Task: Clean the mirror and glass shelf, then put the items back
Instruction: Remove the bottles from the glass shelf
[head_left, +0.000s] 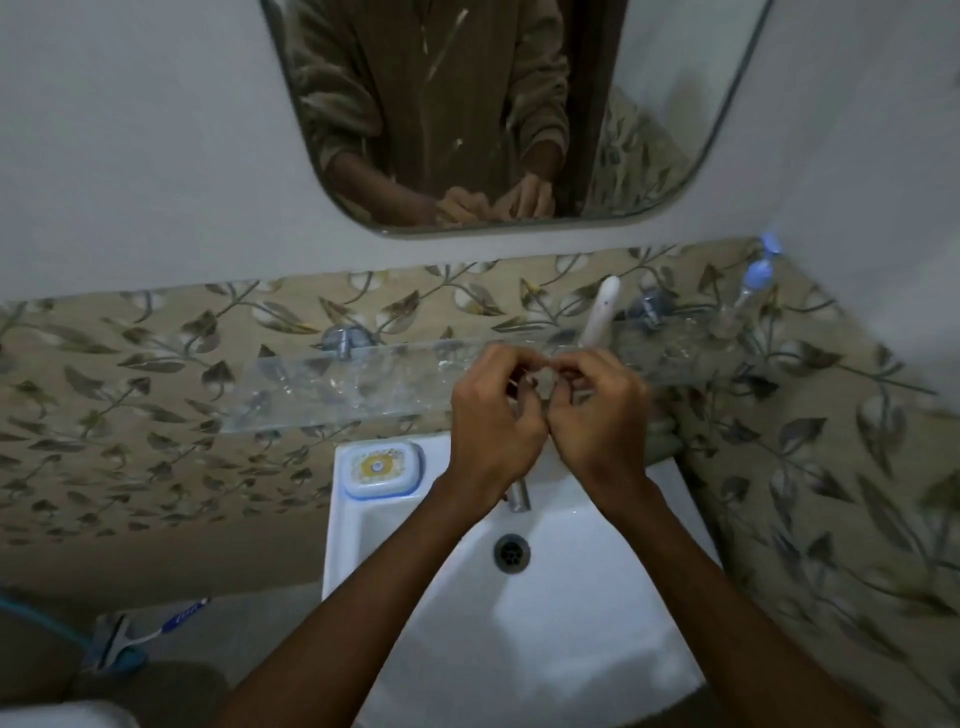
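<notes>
- Sink (597, 623) lies nearest us, a soap dish (378, 469) on its far left corner.
- Our left hand (493, 421) and right hand (602, 415) meet above the tap, fingers curled together; whether they pinch anything we cannot tell.
- Glass shelf (363, 379) runs beyond, a white tube (600, 312) and a bottle (748, 296) at its right.
- Mirror (467, 104) hangs farthest, streaked.

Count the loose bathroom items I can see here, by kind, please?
White tube on glass shelf: 1
Blue-capped bottle: 1
Soap dish on sink: 1
Toothbrush: 1
Total: 4
</notes>
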